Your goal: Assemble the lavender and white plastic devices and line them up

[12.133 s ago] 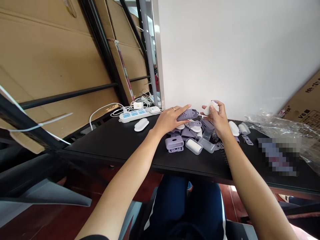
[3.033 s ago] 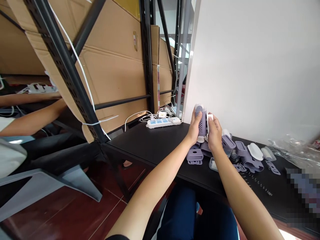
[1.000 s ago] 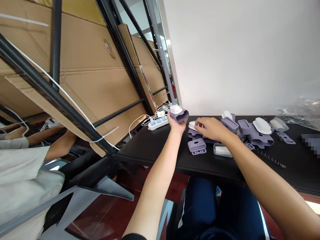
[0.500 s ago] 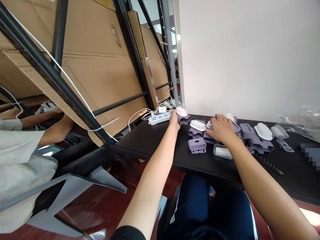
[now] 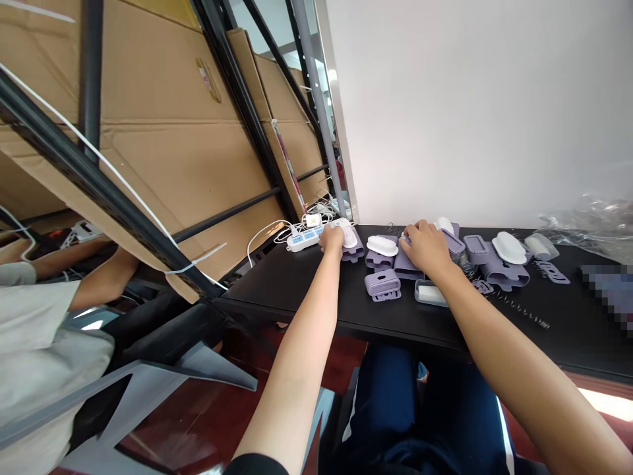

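Observation:
At the table's back left, my left hand (image 5: 332, 239) is closed round the side of a purple plastic holder (image 5: 355, 251) topped by a white oval piece (image 5: 349, 236). My right hand (image 5: 424, 245) reaches in among the parts, fingers curled down; whatever is under the fingertips is hidden. Just left of it sits another white oval piece (image 5: 382, 246) on a purple part. Nearer me lie a small purple case (image 5: 382, 282) and a clear box with a white block (image 5: 431, 294), partly behind my right forearm.
A white power strip (image 5: 304, 239) with tangled cables borders my left hand. More purple parts (image 5: 503, 269), a row of small metal pieces (image 5: 524, 311) and clear plastic wrap (image 5: 593, 224) lie rightward. A black rack (image 5: 148, 198) and a seated person (image 5: 44, 330) are left.
My left hand has lowered the purple holder onto the table beside the power strip. My right hand stays among the parts, its fingers curled lower. The whole view has shifted slightly.

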Demonstrator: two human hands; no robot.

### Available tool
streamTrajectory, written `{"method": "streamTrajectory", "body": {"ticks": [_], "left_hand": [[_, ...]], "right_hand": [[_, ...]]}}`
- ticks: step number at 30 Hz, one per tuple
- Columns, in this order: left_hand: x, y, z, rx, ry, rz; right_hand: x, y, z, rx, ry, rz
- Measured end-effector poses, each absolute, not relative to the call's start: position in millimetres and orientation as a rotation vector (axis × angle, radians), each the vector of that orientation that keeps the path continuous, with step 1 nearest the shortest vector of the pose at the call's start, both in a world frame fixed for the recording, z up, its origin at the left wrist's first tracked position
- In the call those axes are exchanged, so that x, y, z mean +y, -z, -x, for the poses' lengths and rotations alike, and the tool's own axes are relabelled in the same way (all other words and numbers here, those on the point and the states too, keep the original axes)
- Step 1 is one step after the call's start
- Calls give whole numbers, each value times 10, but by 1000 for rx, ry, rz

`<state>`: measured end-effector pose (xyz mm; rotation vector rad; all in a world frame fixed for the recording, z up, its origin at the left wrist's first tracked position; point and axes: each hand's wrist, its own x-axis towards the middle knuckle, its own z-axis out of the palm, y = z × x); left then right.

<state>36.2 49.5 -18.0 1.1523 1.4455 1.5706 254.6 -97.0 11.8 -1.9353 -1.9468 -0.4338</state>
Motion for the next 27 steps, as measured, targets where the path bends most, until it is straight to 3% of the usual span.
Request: {"method": "streamTrajectory", "body": {"ticks": [4,9,13,20,27], "left_hand": [[332,18,-466,1583,-1758,-1237],[57,-111,-731,1209,-1899,-1729],[-209,-150,-894,926,-1744,-1932],[-428,-123,-1036,685,-1298,-2100],[-361,-110,-1061,661,-1270,-1802]], "right_hand": [[-947,-85,-2558,-1909,432,1891],[-890,-68,-2631,-1816,310,1811],[-859,-152,-2716,-1534,72,1594],[-918,-332,-2719,-1199,-699,1054],[-922,-335,-2679,-1139,-590,1019]]}}
